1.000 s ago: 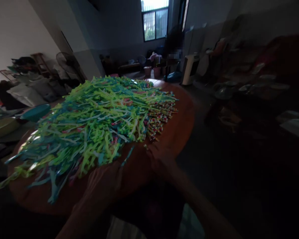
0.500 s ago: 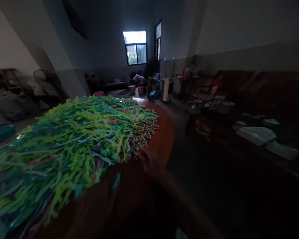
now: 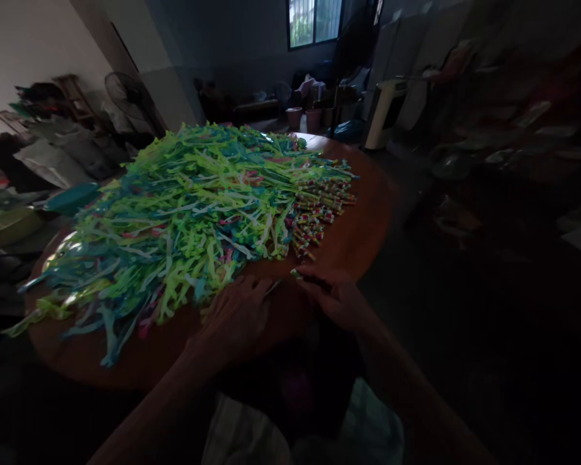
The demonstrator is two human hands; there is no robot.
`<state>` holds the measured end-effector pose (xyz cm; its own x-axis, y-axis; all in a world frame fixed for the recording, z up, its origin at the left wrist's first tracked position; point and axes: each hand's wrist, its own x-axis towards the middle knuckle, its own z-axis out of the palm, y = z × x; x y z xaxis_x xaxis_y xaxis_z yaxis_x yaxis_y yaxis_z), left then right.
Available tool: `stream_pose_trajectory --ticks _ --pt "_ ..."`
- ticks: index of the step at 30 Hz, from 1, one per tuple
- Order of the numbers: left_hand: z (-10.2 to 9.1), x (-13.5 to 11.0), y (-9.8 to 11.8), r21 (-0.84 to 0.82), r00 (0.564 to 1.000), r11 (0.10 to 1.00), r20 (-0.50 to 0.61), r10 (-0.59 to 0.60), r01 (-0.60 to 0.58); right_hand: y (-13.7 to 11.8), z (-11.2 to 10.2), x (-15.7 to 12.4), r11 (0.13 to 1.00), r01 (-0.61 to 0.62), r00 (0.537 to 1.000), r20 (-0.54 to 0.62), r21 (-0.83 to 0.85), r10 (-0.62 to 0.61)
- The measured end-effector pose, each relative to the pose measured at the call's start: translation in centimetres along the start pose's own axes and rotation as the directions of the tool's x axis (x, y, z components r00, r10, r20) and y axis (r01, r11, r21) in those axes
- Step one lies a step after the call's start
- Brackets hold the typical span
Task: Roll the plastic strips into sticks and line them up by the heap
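A big heap of green, blue and yellow paper streamers (image 3: 184,206) covers a round brown wooden table (image 3: 363,226). Their striped stick ends (image 3: 319,216) fan out on the heap's right side. My left hand (image 3: 235,316) rests on the table's near edge, fingers curled, touching the streamers' fringe. A thin stick (image 3: 274,287) pokes out from its fingertips. My right hand (image 3: 336,298) lies just to the right, fingers pinched at a pale tip of the same thin piece. The light is dim, so the grip is hard to read.
A teal bowl (image 3: 70,197) and a yellowish basin (image 3: 7,226) stand at the table's left. Behind are a floor fan (image 3: 126,93), piled bags, a white appliance (image 3: 385,110) and pink buckets (image 3: 303,119). Dark furniture with dishes fills the right side.
The camera swung up to the right and then back down. Both my hands have come together at the table's near edge, beside the stick ends.
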<state>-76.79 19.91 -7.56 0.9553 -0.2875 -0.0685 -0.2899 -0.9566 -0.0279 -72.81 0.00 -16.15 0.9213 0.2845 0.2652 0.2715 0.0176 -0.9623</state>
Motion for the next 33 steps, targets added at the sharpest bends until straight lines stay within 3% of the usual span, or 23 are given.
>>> stream_pose_trajectory --ticks 6,12,18,25,33 --pt "0.8 1.2 0.2 -0.003 0.998 1.0 -0.063 0.017 -0.017 0.1 -0.8 0.5 0.999 0.018 0.997 0.075 0.032 -0.02" --pt "1.1 -0.4 -0.6 -0.163 0.974 0.98 -0.211 0.077 -0.113 0.2 -0.7 0.1 0.992 -0.046 0.996 0.085 0.114 0.036" --pt "1.3 -0.5 -0.9 -0.102 0.967 0.979 -0.202 0.154 -0.177 -0.1 0.1 0.0 0.967 -0.11 0.989 0.124 0.23 0.083" --pt "2.1 -0.5 -1.4 -0.084 0.966 0.983 -0.215 0.143 -0.164 0.1 0.0 0.0 0.97 -0.147 0.976 0.185 0.193 0.111" --pt "1.6 -0.8 -2.0 0.081 0.946 0.971 -0.218 0.238 -0.225 -1.3 0.3 0.1 0.998 0.023 0.987 0.16 -0.053 -0.014"
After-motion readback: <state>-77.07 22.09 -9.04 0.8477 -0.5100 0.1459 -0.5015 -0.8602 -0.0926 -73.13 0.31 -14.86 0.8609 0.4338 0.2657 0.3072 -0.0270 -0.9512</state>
